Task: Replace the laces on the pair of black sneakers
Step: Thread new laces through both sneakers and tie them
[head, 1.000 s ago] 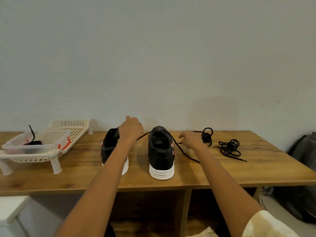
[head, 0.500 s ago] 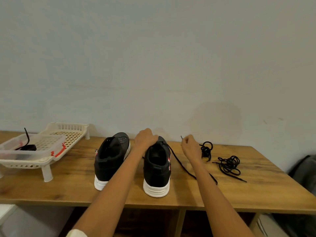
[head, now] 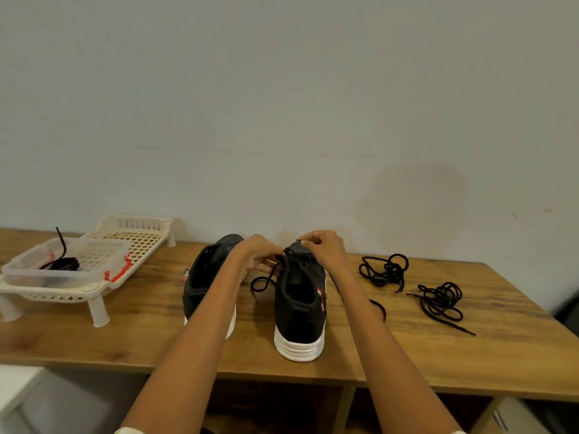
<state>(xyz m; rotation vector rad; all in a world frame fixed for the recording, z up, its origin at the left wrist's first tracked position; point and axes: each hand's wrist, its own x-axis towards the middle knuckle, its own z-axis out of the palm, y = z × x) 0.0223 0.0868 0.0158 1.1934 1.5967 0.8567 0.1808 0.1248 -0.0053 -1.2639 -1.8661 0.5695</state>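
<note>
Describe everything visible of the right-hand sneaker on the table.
The right-hand sneaker is black with a thick white ribbed sole and a small red-and-white mark on its side. It stands upright on the wooden table, heel toward the camera, beside the other sneaker without touching it. A black lace runs through its front, one end looping onto the table. The right hand pinches the lace tip above the toe; the left hand works at the eyelets.

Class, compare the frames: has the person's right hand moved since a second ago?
Yes. The right hand has moved left, away from the loose lace bundles, and now pinches a lace tip over the right sneaker.
</note>
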